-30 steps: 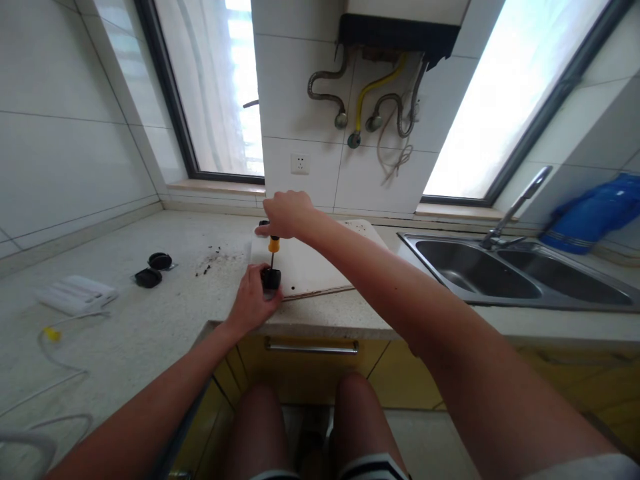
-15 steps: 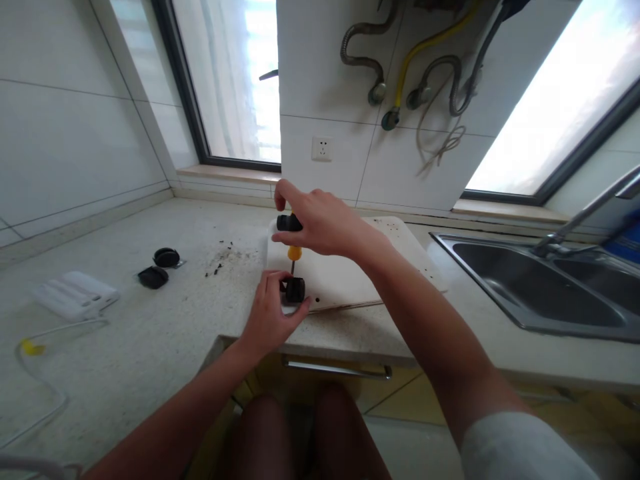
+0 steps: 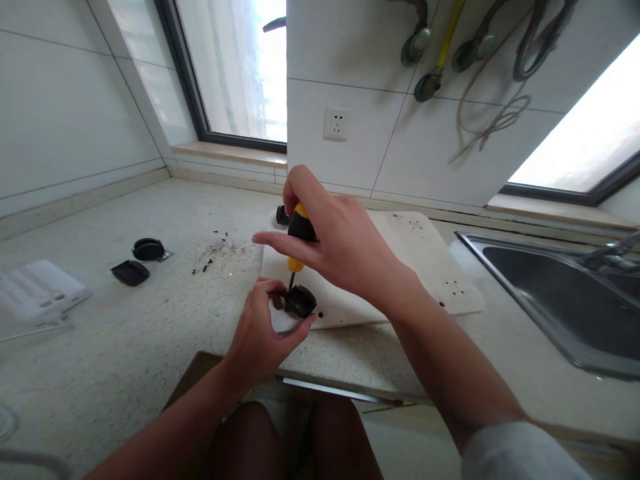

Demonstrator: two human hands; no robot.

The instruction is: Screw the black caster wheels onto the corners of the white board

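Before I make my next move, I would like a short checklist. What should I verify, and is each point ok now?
1. Left hand holding the black caster: ok.
2. Right hand firm on the screwdriver: cannot tell; its grip is partly hidden.
3. Screwdriver tip properly seated: cannot tell; too small to see.
4. White board lying on the counter: ok.
5. Counter beside the board clean: not ok; dark crumbs lie there.
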